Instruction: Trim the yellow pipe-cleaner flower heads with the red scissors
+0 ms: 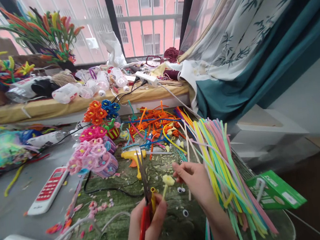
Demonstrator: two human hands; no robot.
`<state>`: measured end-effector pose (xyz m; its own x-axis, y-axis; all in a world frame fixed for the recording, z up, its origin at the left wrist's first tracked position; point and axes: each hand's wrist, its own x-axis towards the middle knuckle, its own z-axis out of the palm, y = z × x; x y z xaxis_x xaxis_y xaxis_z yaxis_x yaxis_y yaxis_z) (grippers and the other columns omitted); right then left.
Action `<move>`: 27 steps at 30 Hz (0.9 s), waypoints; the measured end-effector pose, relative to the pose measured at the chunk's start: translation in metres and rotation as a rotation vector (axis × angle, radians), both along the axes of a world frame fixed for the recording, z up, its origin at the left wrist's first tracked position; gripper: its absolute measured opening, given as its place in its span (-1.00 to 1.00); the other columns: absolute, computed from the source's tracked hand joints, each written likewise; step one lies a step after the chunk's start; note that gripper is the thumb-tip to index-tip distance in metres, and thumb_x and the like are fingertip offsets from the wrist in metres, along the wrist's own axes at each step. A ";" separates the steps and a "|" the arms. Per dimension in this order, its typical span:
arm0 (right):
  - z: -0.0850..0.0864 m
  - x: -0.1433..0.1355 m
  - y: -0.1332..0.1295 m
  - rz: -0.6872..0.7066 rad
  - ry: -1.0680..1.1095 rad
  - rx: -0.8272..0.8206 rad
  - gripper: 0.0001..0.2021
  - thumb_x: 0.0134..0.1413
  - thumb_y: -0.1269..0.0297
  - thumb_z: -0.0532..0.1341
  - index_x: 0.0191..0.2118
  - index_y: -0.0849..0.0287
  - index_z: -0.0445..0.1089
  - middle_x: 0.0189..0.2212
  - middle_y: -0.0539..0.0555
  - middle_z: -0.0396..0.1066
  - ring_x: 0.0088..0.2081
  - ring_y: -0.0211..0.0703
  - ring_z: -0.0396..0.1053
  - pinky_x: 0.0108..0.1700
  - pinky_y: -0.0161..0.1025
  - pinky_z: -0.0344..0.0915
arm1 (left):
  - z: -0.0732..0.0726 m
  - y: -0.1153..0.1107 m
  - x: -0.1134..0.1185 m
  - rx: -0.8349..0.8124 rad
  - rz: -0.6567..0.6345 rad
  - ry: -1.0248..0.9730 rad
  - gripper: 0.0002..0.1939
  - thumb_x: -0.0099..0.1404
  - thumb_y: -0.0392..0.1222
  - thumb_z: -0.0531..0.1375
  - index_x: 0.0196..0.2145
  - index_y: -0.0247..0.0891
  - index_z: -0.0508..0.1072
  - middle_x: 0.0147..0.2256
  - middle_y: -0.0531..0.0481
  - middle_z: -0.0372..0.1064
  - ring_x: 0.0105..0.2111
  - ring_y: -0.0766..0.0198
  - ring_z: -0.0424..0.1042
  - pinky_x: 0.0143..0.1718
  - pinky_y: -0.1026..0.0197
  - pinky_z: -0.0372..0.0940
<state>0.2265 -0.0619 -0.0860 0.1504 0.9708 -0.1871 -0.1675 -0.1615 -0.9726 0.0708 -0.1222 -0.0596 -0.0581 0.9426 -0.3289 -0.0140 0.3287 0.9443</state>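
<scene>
My left hand (156,217) is closed around red-handled scissors (143,229), whose blades point up and away from me. The same hand pinches the stem of a pale yellow pipe-cleaner flower (168,180), and a small yellow tube-like piece (153,196) shows at its fingers. My right hand (196,179) is just right of the flower, thumb and fingertips pressed together; I cannot make out anything between them. Loose googly eyes (185,212) lie on the green mat (176,235) below the hands. Beyond the scissors rests a yellow glue gun (135,157).
To the right lies a big bundle of pastel pipe cleaners (217,155), beside a green box (276,189). Finished pink and purple flowers (90,156) stand left, near a white remote-like power strip (48,191). Orange pieces (157,120) heap up behind. Cables (110,190) cross the mat.
</scene>
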 end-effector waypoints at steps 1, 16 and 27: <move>0.001 -0.001 -0.002 0.012 -0.030 0.014 -0.68 -0.14 0.06 0.47 -0.64 0.20 0.53 -0.66 0.03 0.45 -0.54 -0.23 0.32 -0.44 -0.31 0.18 | -0.003 0.001 0.000 -0.008 0.006 -0.011 -0.43 0.02 0.37 0.32 -0.49 -0.25 0.39 -0.63 0.22 0.05 -0.63 0.46 0.01 -0.62 0.37 -0.09; 0.021 -0.013 0.000 0.242 0.299 0.018 -0.63 -0.21 -0.02 0.49 -0.55 0.23 0.55 -0.63 -0.02 0.40 -0.59 -0.34 0.24 -0.52 -0.38 0.15 | -0.018 0.004 -0.002 -0.013 0.004 -0.068 -0.35 -0.13 0.42 0.37 -0.54 -0.30 0.41 -0.62 0.18 0.11 -0.61 0.48 0.08 -0.57 0.38 -0.02; 0.011 -0.014 -0.014 0.174 0.220 -0.001 -0.62 -0.17 -0.03 0.48 -0.54 0.25 0.56 -0.69 -0.01 0.38 -0.61 -0.37 0.23 -0.53 -0.41 0.14 | -0.005 0.006 0.006 -0.098 0.067 -0.237 -0.42 -0.04 0.35 0.37 -0.43 -0.23 0.37 -0.63 0.27 -0.07 -0.66 0.52 -0.11 -0.63 0.39 -0.15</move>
<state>0.2126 -0.0760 -0.0752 -0.0628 0.9782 -0.1978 -0.3442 -0.2072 -0.9157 0.0763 -0.1161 -0.0647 -0.0294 0.9023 -0.4300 -0.2555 0.4091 0.8760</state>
